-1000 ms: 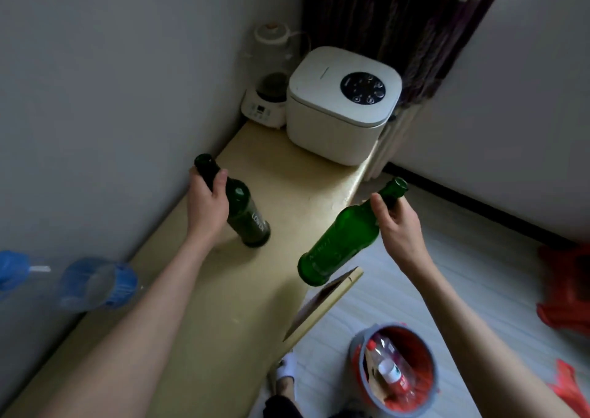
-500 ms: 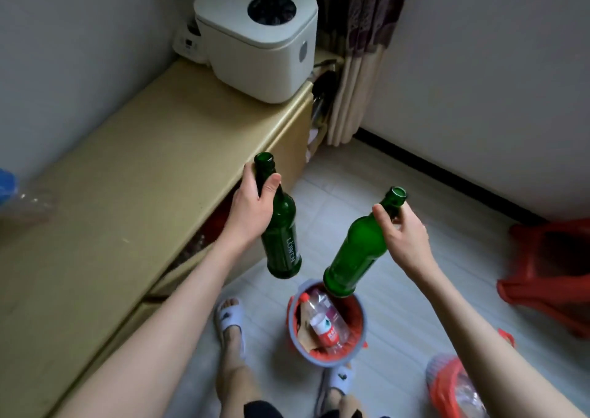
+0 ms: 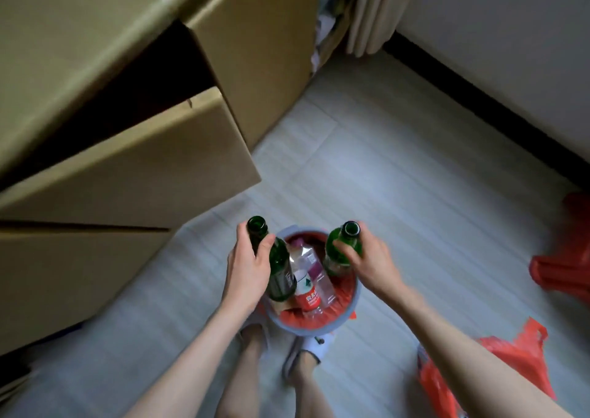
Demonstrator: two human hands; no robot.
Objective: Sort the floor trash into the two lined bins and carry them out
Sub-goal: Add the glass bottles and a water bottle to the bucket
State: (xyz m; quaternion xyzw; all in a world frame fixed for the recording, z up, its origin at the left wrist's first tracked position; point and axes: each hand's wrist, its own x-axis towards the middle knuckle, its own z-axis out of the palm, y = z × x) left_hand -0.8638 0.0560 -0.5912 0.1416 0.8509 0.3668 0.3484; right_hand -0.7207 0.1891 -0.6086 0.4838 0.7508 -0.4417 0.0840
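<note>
While the left hand (image 3: 247,267) grips one dark green bottle (image 3: 278,269) by the neck, the right hand (image 3: 367,258) clasps a second green bottle (image 3: 338,253) — two bottles, both upright over the grey bin (image 3: 348,314) with its red liner. Plastic bottles lie inside; open floor (image 3: 399,168) stretches right, cabinet (image 3: 134,168) crowds left.

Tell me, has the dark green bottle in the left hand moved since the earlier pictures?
Yes. The dark green bottle, gripped by the left hand, left the cabinet top and now hangs low over the grey bin.
</note>
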